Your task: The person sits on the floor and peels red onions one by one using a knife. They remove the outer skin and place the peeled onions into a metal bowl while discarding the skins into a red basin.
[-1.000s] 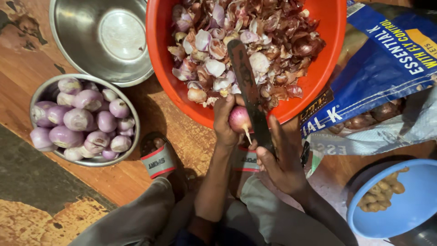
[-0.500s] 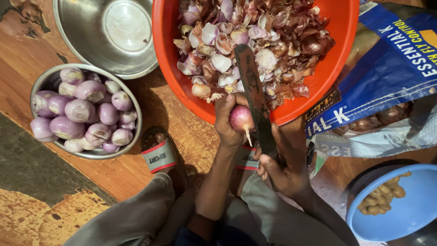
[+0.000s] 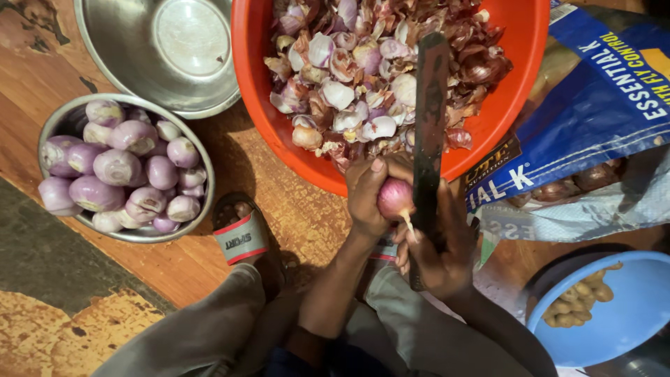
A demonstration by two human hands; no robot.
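Right now the left hand (image 3: 366,199) is wrapped around a small red onion (image 3: 395,197), thumb pointing up, holding it just over the near rim of the orange basin (image 3: 516,91). The right hand (image 3: 436,251) is clenched on the handle of a long dark knife (image 3: 429,126), whose blade runs up past the onion and out over the basin, its flat touching the onion's right side. A pale root tail hangs from the onion toward the right fingers.

Inside the basin lies a heap of skins and cut pieces (image 3: 377,77). Left of the basin, a steel bowl (image 3: 63,119) holds peeled purple-white onions (image 3: 115,167); an empty steel bowl (image 3: 160,49) sits beside the basin's upper left. Right of the basin, a blue printed sack (image 3: 593,98) sprawls, and below that, a blue bowl (image 3: 621,328) holds small tan pieces. A red-strapped sandal (image 3: 241,237) rests on the wooden floor below the basin.

What worries me is how close everything sits — blade, onion and both thumbs bunched together. My guess: a slick skin or a hard pull could let the blade skid off into the left fingers, or the onion could slip loose and roll onto the floor instead of landing in the basin.
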